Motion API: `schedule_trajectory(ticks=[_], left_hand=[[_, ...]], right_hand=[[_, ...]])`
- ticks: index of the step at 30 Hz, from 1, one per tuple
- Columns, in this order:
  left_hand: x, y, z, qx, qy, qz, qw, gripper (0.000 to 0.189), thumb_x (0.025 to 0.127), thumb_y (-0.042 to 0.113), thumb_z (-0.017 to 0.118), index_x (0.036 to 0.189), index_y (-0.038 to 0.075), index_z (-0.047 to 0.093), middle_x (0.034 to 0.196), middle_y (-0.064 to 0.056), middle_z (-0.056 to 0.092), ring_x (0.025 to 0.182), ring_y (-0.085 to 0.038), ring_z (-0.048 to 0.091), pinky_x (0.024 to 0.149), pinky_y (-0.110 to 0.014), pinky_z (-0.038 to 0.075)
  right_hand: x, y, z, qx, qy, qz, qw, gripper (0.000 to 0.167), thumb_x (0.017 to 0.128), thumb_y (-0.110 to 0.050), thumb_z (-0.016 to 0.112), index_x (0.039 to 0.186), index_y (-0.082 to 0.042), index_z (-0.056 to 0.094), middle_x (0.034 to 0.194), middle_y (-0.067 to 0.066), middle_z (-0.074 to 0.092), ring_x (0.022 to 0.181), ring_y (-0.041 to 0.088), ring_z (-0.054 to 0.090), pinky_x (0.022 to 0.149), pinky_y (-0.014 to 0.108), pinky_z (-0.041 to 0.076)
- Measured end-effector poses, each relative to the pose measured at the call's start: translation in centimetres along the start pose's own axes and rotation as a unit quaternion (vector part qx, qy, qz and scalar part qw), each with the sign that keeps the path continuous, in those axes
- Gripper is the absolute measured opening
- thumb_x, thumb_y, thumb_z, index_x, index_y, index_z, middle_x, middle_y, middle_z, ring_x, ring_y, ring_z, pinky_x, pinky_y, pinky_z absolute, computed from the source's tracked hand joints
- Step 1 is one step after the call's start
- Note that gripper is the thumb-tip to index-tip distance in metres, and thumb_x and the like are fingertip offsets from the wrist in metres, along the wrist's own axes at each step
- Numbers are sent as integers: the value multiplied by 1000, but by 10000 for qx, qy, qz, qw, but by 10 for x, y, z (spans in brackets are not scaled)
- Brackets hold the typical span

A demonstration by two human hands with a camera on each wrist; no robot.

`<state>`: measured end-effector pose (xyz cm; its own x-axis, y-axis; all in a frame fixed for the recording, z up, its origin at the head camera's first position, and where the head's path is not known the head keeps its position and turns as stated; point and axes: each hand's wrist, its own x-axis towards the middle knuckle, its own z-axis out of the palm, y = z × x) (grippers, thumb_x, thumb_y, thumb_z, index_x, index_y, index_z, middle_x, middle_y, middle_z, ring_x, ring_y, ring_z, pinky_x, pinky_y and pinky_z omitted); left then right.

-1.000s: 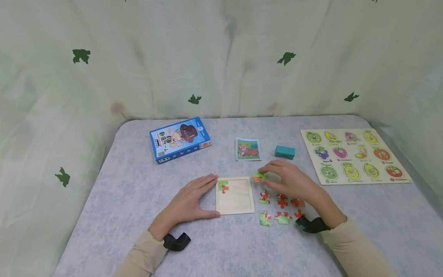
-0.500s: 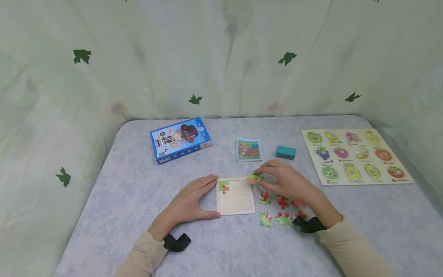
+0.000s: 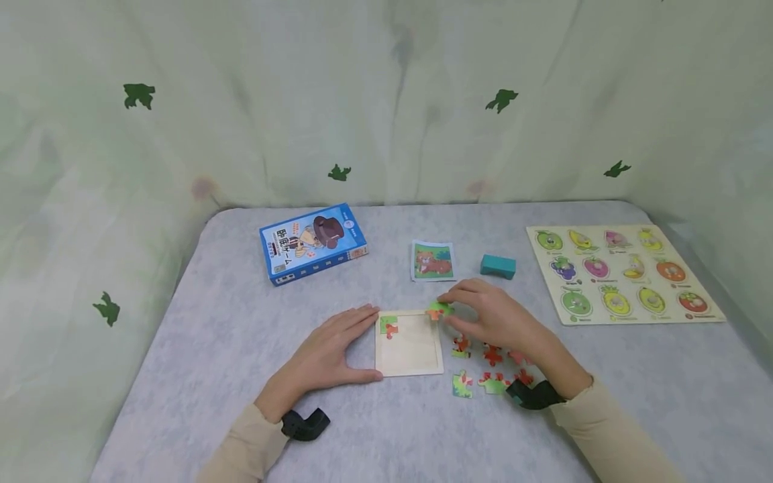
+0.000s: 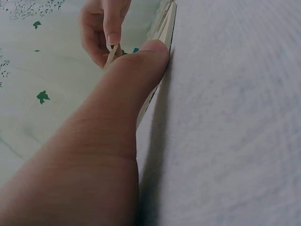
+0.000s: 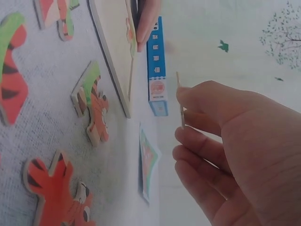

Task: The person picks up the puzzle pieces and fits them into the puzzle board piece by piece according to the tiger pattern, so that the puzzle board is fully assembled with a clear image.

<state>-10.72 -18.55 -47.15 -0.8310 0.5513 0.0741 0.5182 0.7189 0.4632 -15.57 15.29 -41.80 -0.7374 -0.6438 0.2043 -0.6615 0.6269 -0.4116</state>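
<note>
My left hand (image 3: pixel 329 352) rests with spread fingers and thumb against the left side of a square wooden puzzle tray (image 3: pixel 410 371). One green and orange puzzle piece (image 3: pixel 389 326) lies in the tray's upper left corner. Between thumb and fingers my right hand (image 3: pixel 492 312) pinches another puzzle piece (image 3: pixel 436 310), green and orange, above the tray's upper right corner. In the right wrist view this held piece (image 5: pixel 181 106) appears edge-on, raised off the table. Several loose pieces, among them a tiger-striped piece (image 5: pixel 96 110), lie right of the tray, some partly under my right forearm.
A blue box (image 3: pixel 314 243) lies at the back left. Behind the tray is a small picture card (image 3: pixel 433 261), with a teal block (image 3: pixel 498 266) to its right. A fruit puzzle board (image 3: pixel 625 275) lies at the far right. Curtains border the table's back and sides.
My right hand has moved left with the pinched puzzle piece, from beside the tray to above its upper right corner. The left hand stays against the tray.
</note>
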Motion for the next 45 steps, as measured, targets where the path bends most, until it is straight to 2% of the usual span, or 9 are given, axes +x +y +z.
schedule_trajectory(ticks=[11,20,36,45], left_hand=[[5,1,2,-3,-58,62,10000,107,79,79,69,161,16,38,167,1,36,154,-21,34,124,-49,32],[5,-1,1,18,39,112,9999,107,79,79,70,160,16,39,166,1,36,153,-22,35,124,-50,33],[2,-4,2,25,-10,65,10000,108,79,79,70,161,16,39,167,0,36,154,-22,34,124,-50,33],[1,-3,-1,48,58,96,9999,107,79,76,72,160,15,41,166,-2,38,152,-26,38,121,-52,36]], right_hand=[[2,-3,2,-57,7,-39,10000,27,94,-27,78,118,-16,76,114,-2,72,109,18,66,92,38,59],[8,-9,7,18,206,-186,9996,28,91,-25,82,117,-15,77,111,-3,71,105,16,66,88,35,60],[19,-19,18,77,-70,-172,9998,29,93,-27,80,119,-15,77,114,-1,70,105,15,66,89,34,59],[24,-21,32,258,-258,-103,9993,30,95,-27,77,122,-14,76,113,-1,70,99,13,66,83,30,58]])
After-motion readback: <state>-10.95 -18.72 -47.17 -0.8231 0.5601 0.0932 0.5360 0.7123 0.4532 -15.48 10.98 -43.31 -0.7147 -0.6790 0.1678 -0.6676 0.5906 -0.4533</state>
